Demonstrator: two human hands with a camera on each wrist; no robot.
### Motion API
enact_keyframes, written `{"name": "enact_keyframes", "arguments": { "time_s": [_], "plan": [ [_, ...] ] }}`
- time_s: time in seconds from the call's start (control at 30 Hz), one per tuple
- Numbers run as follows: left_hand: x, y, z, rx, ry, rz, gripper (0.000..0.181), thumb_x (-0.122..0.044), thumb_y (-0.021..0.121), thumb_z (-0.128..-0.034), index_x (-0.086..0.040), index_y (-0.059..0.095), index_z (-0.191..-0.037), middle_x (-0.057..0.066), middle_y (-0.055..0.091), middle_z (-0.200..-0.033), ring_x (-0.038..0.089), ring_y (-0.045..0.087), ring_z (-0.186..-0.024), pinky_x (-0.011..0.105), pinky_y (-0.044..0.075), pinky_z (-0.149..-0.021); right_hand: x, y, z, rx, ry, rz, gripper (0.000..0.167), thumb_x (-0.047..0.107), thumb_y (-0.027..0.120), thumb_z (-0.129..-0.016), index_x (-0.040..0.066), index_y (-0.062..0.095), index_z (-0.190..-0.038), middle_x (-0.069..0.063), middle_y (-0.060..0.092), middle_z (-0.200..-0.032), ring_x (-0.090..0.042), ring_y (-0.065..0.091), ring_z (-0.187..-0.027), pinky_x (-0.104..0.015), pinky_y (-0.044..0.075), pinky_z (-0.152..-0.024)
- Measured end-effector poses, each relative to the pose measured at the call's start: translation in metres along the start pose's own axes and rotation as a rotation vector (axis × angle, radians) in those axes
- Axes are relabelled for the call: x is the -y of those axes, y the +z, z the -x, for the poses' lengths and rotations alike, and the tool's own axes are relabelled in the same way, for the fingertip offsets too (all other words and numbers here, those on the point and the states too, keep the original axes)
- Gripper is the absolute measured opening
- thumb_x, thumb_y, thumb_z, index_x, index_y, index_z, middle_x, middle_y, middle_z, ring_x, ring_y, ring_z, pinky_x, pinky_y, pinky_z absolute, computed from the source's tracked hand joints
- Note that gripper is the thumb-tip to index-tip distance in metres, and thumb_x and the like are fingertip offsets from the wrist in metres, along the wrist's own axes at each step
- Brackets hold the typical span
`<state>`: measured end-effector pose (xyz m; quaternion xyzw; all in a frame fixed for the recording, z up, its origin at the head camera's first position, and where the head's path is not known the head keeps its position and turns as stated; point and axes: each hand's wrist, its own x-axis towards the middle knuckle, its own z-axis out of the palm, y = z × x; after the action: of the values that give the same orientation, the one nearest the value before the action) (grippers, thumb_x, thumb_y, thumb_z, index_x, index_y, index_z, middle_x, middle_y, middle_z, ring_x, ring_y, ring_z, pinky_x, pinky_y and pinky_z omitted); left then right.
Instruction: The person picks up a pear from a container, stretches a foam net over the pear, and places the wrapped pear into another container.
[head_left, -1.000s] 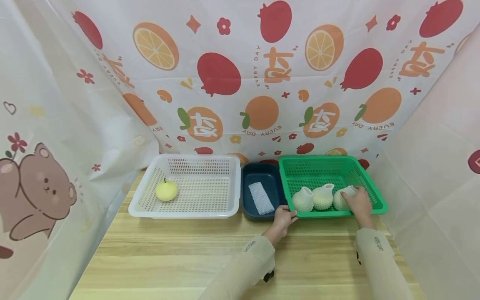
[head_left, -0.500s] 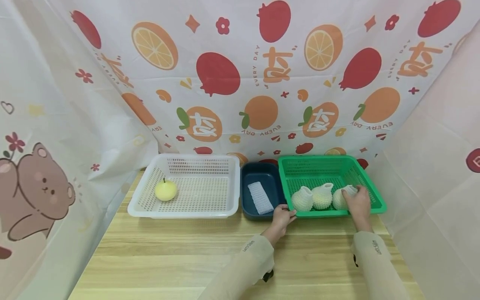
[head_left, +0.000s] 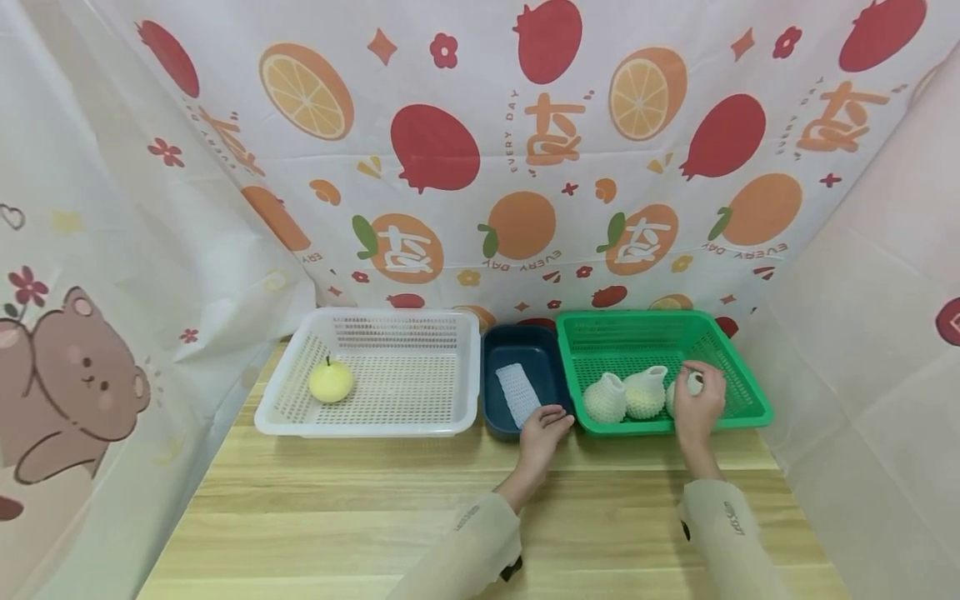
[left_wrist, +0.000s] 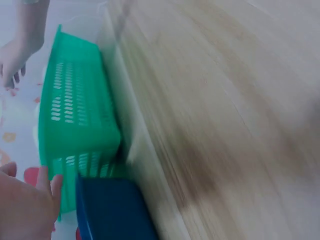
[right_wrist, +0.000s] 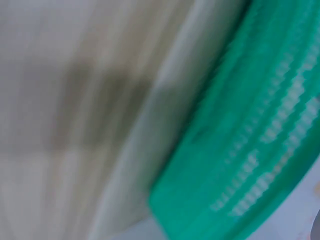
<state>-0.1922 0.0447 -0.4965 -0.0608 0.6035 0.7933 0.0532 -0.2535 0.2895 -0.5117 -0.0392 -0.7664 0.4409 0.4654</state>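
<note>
A row of pears in white foam nets lies along the front of the green basket (head_left: 663, 423): a left one (head_left: 604, 398), a middle one (head_left: 646, 392) and a right one (head_left: 671, 400). My right hand (head_left: 697, 408) hovers over the right one, partly hiding it; its fingers hang loose and hold nothing, as the left wrist view also shows. Over the front rim of the dark blue tray (head_left: 543, 342) is my left hand (head_left: 542, 435), fingers loosely extended and holding nothing. A flattened foam net (head_left: 517, 392) lies in that tray, partly behind the left hand. The right wrist view is blurred.
To the left, a white basket (head_left: 408, 429) holds one bare yellow pear (head_left: 332, 381). All three containers stand side by side at the back of the wooden table (head_left: 337, 508), against a fruit-printed curtain (head_left: 465, 233). More curtain hangs at both sides.
My right hand has let go of the right netted pear and risen slightly to the left. My left hand has released the green basket's corner and shifted left over the blue tray.
</note>
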Motion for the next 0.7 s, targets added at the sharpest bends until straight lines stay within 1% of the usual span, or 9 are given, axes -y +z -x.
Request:
{"name": "enact_keyframes", "arguments": {
  "time_s": [0.1, 0.2, 0.3, 0.37, 0.47, 0.57, 0.6, 0.63, 0.7],
  "plan": [
    [-0.017, -0.011, 0.008, -0.031, 0.057, 0.089, 0.025, 0.002, 0.062, -0.0838, 0.015, 0.054, -0.104, 0.019, 0.063, -0.094, 0.023, 0.062, -0.087, 0.028, 0.051, -0.076, 0.024, 0.017, 0.008, 0.001, -0.041, -0.112, 0.009, 0.000, 0.059, -0.087, -0.006, 0.064, -0.091, -0.015, 0.059, -0.091, -0.029, 0.052, -0.088, -0.030, 0.041, -0.077],
    [-0.024, -0.030, 0.006, -0.079, 0.117, 0.097, 0.024, 0.003, 0.061, -0.0835, 0.017, 0.053, -0.101, 0.019, 0.064, -0.089, 0.019, 0.062, -0.080, 0.025, 0.050, -0.074, 0.058, 0.035, 0.021, 0.020, -0.061, -0.240, 0.007, -0.006, 0.059, -0.085, -0.009, 0.063, -0.090, -0.016, 0.059, -0.089, -0.024, 0.053, -0.084, -0.029, 0.042, -0.075],
    [-0.029, -0.053, 0.000, -0.147, 0.167, 0.088, 0.022, 0.005, 0.062, -0.0821, 0.017, 0.054, -0.098, 0.018, 0.064, -0.086, 0.015, 0.062, -0.076, 0.023, 0.050, -0.072, 0.100, 0.048, 0.040, 0.088, -0.060, -0.361, 0.008, -0.013, 0.058, -0.082, -0.014, 0.061, -0.089, -0.023, 0.057, -0.086, -0.023, 0.053, -0.080, -0.026, 0.043, -0.073],
    [-0.029, -0.070, -0.006, -0.192, 0.203, 0.101, 0.020, 0.006, 0.062, -0.0818, 0.016, 0.054, -0.097, 0.018, 0.064, -0.085, 0.013, 0.062, -0.075, 0.022, 0.050, -0.072, 0.128, 0.055, 0.056, 0.148, -0.033, -0.410, 0.009, -0.017, 0.057, -0.080, -0.016, 0.059, -0.089, -0.026, 0.056, -0.086, -0.023, 0.054, -0.079, -0.024, 0.044, -0.072],
    [-0.028, -0.095, -0.013, -0.266, 0.255, 0.121, 0.017, 0.006, 0.062, -0.0820, 0.014, 0.054, -0.095, 0.015, 0.065, -0.083, 0.012, 0.063, -0.074, 0.022, 0.050, -0.073, 0.161, 0.066, 0.082, 0.269, 0.037, -0.472, 0.009, -0.017, 0.057, -0.080, -0.015, 0.057, -0.089, -0.026, 0.056, -0.087, -0.026, 0.055, -0.080, -0.024, 0.047, -0.071],
    [-0.030, -0.116, -0.017, -0.335, 0.319, 0.149, 0.014, 0.006, 0.061, -0.0830, 0.011, 0.054, -0.094, 0.013, 0.065, -0.083, 0.013, 0.064, -0.075, 0.025, 0.051, -0.075, 0.179, 0.080, 0.106, 0.393, 0.139, -0.476, 0.009, -0.014, 0.058, -0.081, -0.012, 0.059, -0.090, -0.023, 0.057, -0.089, -0.029, 0.056, -0.083, -0.027, 0.050, -0.069],
    [-0.031, -0.122, -0.018, -0.354, 0.341, 0.158, 0.012, 0.005, 0.061, -0.0833, 0.009, 0.054, -0.093, 0.013, 0.064, -0.083, 0.013, 0.064, -0.076, 0.025, 0.051, -0.076, 0.181, 0.085, 0.113, 0.435, 0.199, -0.484, 0.009, -0.013, 0.059, -0.081, -0.012, 0.059, -0.090, -0.022, 0.058, -0.090, -0.030, 0.056, -0.082, -0.028, 0.050, -0.068],
    [-0.020, -0.135, -0.029, -0.339, 0.386, 0.203, 0.012, 0.004, 0.061, -0.0834, 0.007, 0.055, -0.093, 0.013, 0.064, -0.083, 0.015, 0.064, -0.076, 0.026, 0.051, -0.075, 0.183, 0.091, 0.120, 0.477, 0.268, -0.489, 0.009, -0.012, 0.059, -0.081, -0.012, 0.059, -0.091, -0.021, 0.058, -0.090, -0.029, 0.057, -0.081, -0.029, 0.051, -0.067],
    [-0.023, -0.147, -0.029, -0.358, 0.442, 0.251, 0.013, 0.002, 0.063, -0.0829, 0.005, 0.055, -0.092, 0.013, 0.063, -0.083, 0.016, 0.064, -0.076, 0.026, 0.051, -0.075, 0.180, 0.104, 0.132, 0.564, 0.463, -0.522, 0.013, -0.007, 0.061, -0.083, -0.012, 0.058, -0.095, -0.017, 0.058, -0.091, -0.025, 0.058, -0.080, -0.028, 0.052, -0.067]
  ]
}}
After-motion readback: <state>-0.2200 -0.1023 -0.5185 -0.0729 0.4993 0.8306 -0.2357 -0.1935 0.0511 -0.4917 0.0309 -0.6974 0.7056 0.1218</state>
